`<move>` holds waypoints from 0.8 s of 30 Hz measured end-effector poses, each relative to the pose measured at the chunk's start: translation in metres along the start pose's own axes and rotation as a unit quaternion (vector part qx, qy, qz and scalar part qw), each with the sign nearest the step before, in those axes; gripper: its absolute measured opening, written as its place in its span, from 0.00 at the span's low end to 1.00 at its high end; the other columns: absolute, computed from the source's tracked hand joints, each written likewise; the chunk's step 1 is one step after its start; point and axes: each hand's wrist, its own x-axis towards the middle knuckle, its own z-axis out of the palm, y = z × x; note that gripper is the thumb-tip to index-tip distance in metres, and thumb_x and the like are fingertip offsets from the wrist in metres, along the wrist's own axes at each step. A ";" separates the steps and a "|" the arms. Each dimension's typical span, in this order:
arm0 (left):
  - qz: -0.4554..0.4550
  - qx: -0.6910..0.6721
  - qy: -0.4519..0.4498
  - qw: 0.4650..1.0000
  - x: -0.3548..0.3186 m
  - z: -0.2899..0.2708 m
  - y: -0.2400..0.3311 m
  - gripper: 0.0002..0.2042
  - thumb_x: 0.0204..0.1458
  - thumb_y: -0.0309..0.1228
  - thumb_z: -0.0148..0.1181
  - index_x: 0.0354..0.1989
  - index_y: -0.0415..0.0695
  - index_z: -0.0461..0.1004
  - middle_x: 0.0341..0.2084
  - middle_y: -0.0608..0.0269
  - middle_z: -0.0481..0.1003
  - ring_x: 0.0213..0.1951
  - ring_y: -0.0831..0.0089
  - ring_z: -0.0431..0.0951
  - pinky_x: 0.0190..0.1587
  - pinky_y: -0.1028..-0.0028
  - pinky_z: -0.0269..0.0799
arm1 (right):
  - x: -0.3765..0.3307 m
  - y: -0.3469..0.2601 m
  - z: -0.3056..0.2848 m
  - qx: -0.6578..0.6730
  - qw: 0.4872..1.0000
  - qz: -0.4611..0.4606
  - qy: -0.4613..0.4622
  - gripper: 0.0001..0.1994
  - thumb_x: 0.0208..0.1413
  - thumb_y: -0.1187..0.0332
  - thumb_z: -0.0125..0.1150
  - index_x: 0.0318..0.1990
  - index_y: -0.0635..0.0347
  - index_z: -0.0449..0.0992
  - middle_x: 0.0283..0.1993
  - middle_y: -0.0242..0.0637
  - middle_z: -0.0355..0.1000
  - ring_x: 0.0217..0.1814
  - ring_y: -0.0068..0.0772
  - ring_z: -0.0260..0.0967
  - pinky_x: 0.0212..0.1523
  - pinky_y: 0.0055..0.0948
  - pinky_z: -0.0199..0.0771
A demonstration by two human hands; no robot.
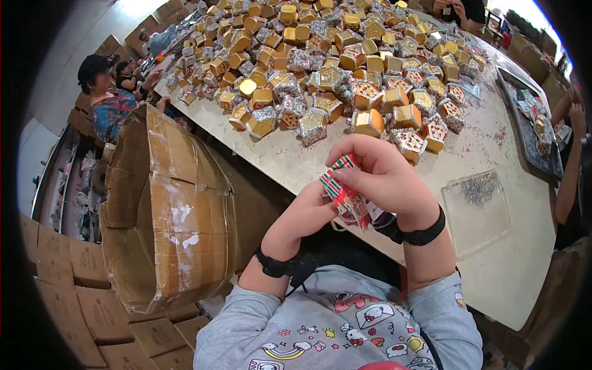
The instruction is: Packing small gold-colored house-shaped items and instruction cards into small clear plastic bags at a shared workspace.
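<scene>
Close in front of me, both hands hold a small house-shaped piece (347, 196) with a red, green and white striped edge and a red patterned side. My right hand (376, 169) pinches its striped upper edge between thumb and fingers. From the left and below, my left hand (316, 206) grips the piece, its fingers partly hidden behind it. Just beyond my hands lies a big heap of little house-shaped ornaments (327, 79), gold with patterned walls and glittery trim.
At my left stands a large open cardboard box (191, 216) against the table (259, 161). A clear shallow tray (456, 231) with silver bits lies right of my hands. Farther right is a grey tray (515, 117). Cartons (105, 308) cover the lower left. Other people work around the table.
</scene>
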 end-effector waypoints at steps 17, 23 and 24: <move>-0.021 -0.034 -0.149 0.988 0.000 -0.018 -0.014 0.26 0.41 0.23 0.56 0.52 0.39 0.57 0.44 0.62 0.67 0.46 0.74 0.69 0.49 0.75 0.64 | 0.009 0.018 -0.015 -0.407 0.884 -0.071 0.218 0.13 0.46 0.70 0.54 0.41 0.62 0.68 0.32 0.47 0.69 0.34 0.48 0.68 0.34 0.39 0.68; -0.004 -0.342 -0.109 0.933 -0.001 -0.032 -0.025 0.27 0.45 0.31 0.48 0.55 0.39 0.51 0.45 0.54 0.65 0.38 0.64 0.73 0.37 0.68 0.72 | -0.002 -0.007 -0.010 -0.407 0.907 -0.103 0.027 0.26 0.38 0.61 0.65 0.45 0.64 0.67 0.44 0.46 0.65 0.47 0.47 0.63 0.48 0.34 0.64; -0.001 -0.329 -0.039 0.944 0.001 -0.028 -0.023 0.27 0.45 0.30 0.45 0.56 0.41 0.49 0.46 0.52 0.64 0.38 0.60 0.73 0.38 0.65 0.73 | -0.004 -0.009 -0.008 -0.375 0.920 -0.114 -0.013 0.27 0.37 0.61 0.66 0.46 0.63 0.66 0.44 0.46 0.65 0.47 0.46 0.64 0.48 0.34 0.64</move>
